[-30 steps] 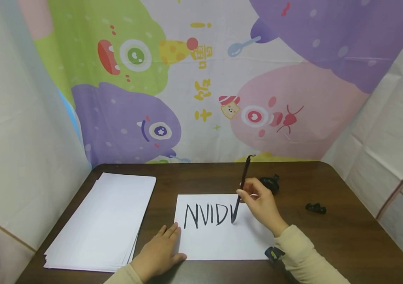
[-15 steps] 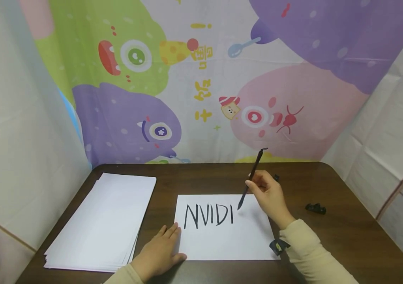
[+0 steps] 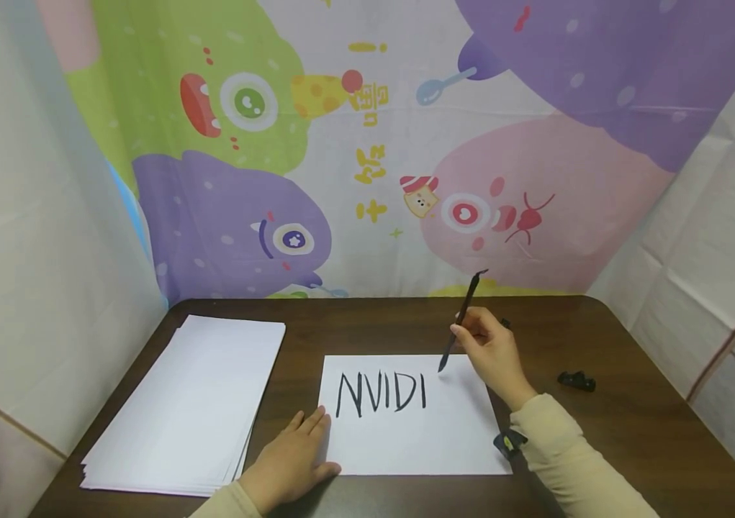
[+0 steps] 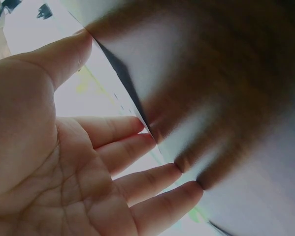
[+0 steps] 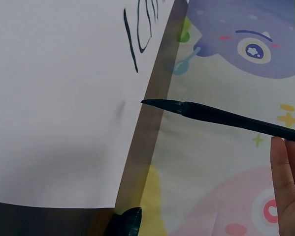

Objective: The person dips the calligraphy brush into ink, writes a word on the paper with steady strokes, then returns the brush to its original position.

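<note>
In the head view my right hand (image 3: 493,360) pinches a dark calligraphy brush (image 3: 467,298) by its handle, the hanging loop upward. The brush tip (image 5: 162,104) points down near the far edge of a white paper sheet (image 3: 406,450), apart from its faint shadow in the right wrist view. Black letters (image 3: 380,392) reading "NVIDI" run across the sheet's upper left. My left hand (image 3: 292,460) rests at the sheet's left edge; in the left wrist view its fingers (image 4: 157,206) are extended, fingertips on the paper.
A stack of white paper (image 3: 186,403) lies at the left of the brown table (image 3: 367,496). A small black object (image 3: 576,380) sits at the right; another dark object (image 3: 505,324) is mostly hidden behind my right hand. A cartoon-printed cloth (image 3: 367,252) hangs behind.
The brush has lifted off the last upright stroke and shifted right and toward the sheet's far edge with my right hand. My left hand has stayed put.
</note>
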Tool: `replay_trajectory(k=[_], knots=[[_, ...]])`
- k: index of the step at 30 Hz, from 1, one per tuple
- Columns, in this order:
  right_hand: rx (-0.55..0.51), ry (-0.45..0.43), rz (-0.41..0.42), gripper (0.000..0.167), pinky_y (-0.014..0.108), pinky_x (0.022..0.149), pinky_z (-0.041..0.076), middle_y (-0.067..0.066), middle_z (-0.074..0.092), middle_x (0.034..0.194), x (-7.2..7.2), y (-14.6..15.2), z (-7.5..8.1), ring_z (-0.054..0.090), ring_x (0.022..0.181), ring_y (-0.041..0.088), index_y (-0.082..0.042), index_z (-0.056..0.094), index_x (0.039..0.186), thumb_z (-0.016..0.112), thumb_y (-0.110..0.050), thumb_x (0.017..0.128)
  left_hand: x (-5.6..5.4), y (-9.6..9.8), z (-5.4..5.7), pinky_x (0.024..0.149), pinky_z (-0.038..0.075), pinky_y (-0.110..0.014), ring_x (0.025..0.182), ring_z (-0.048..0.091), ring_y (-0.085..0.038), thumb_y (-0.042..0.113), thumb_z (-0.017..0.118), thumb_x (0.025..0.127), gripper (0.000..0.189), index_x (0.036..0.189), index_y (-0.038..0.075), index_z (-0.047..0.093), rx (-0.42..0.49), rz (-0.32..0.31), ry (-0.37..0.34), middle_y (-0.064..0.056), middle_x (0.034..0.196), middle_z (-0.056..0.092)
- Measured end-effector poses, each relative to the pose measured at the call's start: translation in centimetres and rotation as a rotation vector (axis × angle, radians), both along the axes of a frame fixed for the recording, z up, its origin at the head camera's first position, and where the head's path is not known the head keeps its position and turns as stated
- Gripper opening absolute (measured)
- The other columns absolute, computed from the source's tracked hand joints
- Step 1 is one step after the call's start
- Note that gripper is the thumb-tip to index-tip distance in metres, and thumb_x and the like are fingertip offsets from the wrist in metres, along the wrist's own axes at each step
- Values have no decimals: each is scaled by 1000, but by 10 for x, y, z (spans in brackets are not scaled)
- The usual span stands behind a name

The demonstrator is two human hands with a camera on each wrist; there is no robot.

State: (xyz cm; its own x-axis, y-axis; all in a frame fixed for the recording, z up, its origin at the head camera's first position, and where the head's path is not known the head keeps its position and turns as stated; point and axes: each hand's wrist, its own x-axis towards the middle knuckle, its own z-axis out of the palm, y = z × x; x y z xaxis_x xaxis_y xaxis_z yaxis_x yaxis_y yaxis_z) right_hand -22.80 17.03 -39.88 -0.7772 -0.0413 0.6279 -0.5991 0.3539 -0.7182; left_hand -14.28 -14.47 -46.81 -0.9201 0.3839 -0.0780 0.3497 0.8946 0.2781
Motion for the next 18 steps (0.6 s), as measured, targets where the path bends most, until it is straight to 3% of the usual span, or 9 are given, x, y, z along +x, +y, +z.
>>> replay_trajectory(k=[5, 12, 18], knots=[[17, 23, -1, 17, 27, 63, 61, 22, 67, 81, -2, -1, -4, 66, 71, 32, 13, 61, 100, 68, 10, 84, 0, 0, 1, 111, 38, -57, 134, 42, -50, 45, 73, 83, 78, 139, -4, 50, 1, 2, 6, -21, 149, 45], [70, 47, -39, 16, 17, 62, 57, 17, 66, 80, -2, -4, -7, 61, 72, 10, 9, 63, 98, 70, 9, 83, 0, 0, 0, 111, 38, -57, 134, 42, -51, 46, 73, 82, 78, 138, -4, 50, 0, 1, 13, -21, 149, 45], [109, 59, -54, 16, 15, 60, 55, 16, 66, 79, -2, -6, -10, 60, 70, 10, 8, 64, 97, 70, 8, 83, 0, -1, -2, 110, 39, -58, 133, 42, -52, 47, 72, 83, 79, 138, -4, 50, 9, -1, 13, -21, 149, 45]])
